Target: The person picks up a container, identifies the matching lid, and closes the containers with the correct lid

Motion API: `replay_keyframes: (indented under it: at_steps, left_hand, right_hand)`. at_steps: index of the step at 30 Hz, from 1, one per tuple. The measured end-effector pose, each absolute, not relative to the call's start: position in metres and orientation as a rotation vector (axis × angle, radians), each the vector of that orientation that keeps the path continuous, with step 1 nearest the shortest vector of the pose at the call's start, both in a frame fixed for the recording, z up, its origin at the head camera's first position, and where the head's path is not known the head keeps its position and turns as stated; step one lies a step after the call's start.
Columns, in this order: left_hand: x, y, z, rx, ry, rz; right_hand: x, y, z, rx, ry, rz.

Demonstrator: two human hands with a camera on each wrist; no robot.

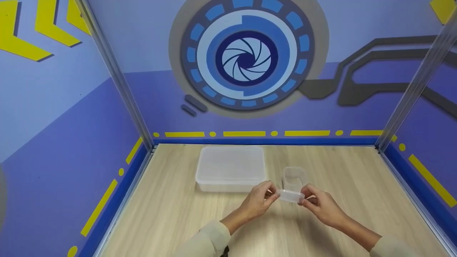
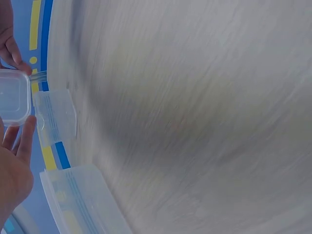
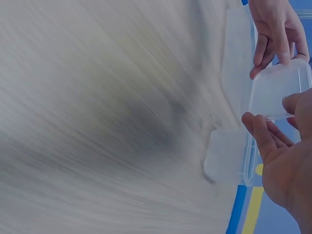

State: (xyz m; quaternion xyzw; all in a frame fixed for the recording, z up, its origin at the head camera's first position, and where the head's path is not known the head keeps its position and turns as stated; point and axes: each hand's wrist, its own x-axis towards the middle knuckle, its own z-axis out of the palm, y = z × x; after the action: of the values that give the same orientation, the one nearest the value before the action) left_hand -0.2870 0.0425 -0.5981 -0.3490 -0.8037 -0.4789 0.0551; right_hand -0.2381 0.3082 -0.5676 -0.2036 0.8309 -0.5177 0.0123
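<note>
Between both hands, above the table, is a small clear plastic lid, with rounded corners and a raised rim in the wrist views. The left hand pinches its left edge between thumb and fingers. On the opposite edge, the right hand grips with thumb and fingertips; in the right wrist view its thumb lies over the lid. Just behind the lid stands a small clear container, uncovered, its near part overlapped by the lid in the head view.
A larger translucent box with its lid on stands at the back of the wooden table, left of the small container. Blue printed panels and metal corner posts enclose the table at the back and sides.
</note>
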Motion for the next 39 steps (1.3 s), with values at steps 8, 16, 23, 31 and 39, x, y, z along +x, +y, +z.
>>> replay_keyframes:
  at_steps: [8, 16, 23, 31, 39]
  left_hand:
    - [-0.288, 0.041, -0.599, -1.081, -2.422, -1.441]
    - [-0.285, 0.043, -0.599, -1.033, -2.443, -1.475]
    - [-0.286, 0.044, -0.596, -1.031, -2.465, -1.397]
    - [-0.290, 0.044, -0.593, -0.999, -2.446, -1.414]
    - [-0.292, 0.047, -0.583, -0.967, -2.467, -1.395]
  right_hand:
    - [-0.236, 0.303, -0.568, -0.614, 2.597, -1.640]
    - [-0.238, 0.298, -0.567, -0.545, 2.872, -1.484]
    - [-0.241, 0.296, -0.569, -0.507, 3.050, -1.440]
    - [-0.245, 0.295, -0.568, -0.590, 3.056, -1.506]
    - [-0.246, 0.294, -0.569, -0.640, 3.138, -1.502]
